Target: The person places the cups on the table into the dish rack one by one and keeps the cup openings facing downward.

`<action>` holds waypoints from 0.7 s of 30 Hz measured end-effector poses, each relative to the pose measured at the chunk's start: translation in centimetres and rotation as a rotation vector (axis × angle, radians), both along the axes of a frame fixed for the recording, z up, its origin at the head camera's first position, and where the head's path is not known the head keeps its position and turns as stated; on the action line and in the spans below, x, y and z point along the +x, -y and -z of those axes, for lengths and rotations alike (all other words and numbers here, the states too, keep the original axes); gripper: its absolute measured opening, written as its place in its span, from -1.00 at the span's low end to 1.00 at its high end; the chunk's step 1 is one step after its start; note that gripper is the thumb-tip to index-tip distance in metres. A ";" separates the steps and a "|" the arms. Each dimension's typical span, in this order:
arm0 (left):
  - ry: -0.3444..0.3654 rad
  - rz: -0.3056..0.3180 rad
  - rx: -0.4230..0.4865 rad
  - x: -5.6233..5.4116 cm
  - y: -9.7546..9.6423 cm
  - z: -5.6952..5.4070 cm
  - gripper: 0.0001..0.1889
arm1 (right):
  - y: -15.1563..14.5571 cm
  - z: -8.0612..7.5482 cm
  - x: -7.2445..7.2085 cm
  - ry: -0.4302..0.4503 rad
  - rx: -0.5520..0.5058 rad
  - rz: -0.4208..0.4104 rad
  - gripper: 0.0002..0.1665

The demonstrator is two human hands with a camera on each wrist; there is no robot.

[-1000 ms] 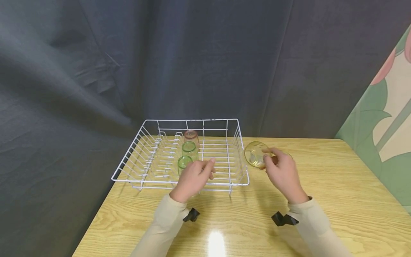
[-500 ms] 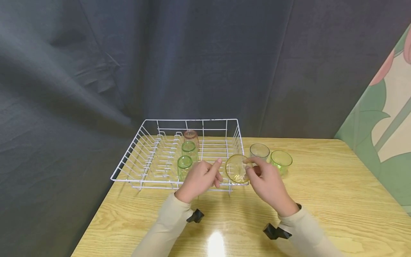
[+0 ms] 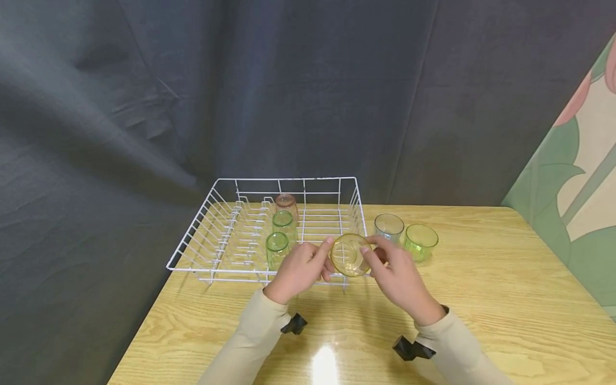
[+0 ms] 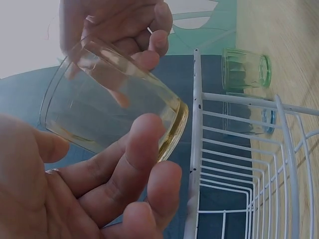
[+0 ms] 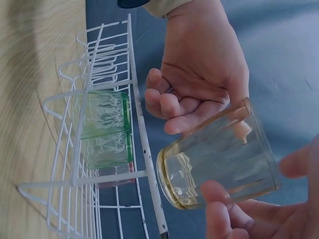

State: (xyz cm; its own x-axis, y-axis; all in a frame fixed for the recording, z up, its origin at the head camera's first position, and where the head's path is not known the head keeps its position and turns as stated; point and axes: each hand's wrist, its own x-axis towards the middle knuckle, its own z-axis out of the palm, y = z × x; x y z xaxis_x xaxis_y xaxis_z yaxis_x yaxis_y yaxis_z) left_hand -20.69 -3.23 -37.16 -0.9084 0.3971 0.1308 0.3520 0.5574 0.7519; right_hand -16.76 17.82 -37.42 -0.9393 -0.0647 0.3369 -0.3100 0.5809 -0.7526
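Observation:
A clear yellow glass (image 3: 351, 255) is held between both hands above the front right part of a white wire dish rack (image 3: 269, 273), its mouth turned up toward the head camera. My right hand (image 3: 397, 278) grips its right side, thumb at the rim and fingers along the wall. From the other side, my left hand (image 3: 300, 267) meets the glass with its thumb near the rim and curled fingers against the wall, as the left wrist view shows. Two green glasses (image 3: 277, 251) and a pink glass (image 3: 286, 206) stand upside down in a row inside the rack.
Right of the rack, a bluish glass (image 3: 389, 227) and a yellow-green glass (image 3: 421, 242) stand mouth up on the wooden table (image 3: 486, 289). A dark curtain (image 3: 308, 96) hangs behind the table. The rack's raised front rim runs just below the hands.
My right hand has carried the yellow glass leftward from beside the rack to my left hand, uncovering the two glasses on the table. The left hand has shifted slightly right to meet it.

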 end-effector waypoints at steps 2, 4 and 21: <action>-0.004 0.004 -0.002 0.0 0.0 0.0 -0.22 | -0.2 -0.1 -0.1 0.034 -0.034 -0.013 -0.57; -0.012 0.011 -0.007 0.0 0.0 0.0 -0.24 | -0.3 -0.2 -0.1 0.070 -0.071 -0.024 -0.53; -0.052 0.067 -0.070 0.0 0.1 -0.2 -0.34 | -1.1 -0.1 -1.0 0.239 -0.128 -0.081 -0.48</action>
State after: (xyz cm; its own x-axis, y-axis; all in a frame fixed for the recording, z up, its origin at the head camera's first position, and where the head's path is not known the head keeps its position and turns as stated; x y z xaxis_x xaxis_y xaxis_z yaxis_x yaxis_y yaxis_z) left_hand -20.70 -3.34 -37.00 -0.8722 0.4666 0.1469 0.4277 0.5817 0.6918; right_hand -17.78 18.88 -37.35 -0.9866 -0.1145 0.1166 -0.1565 0.4570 -0.8756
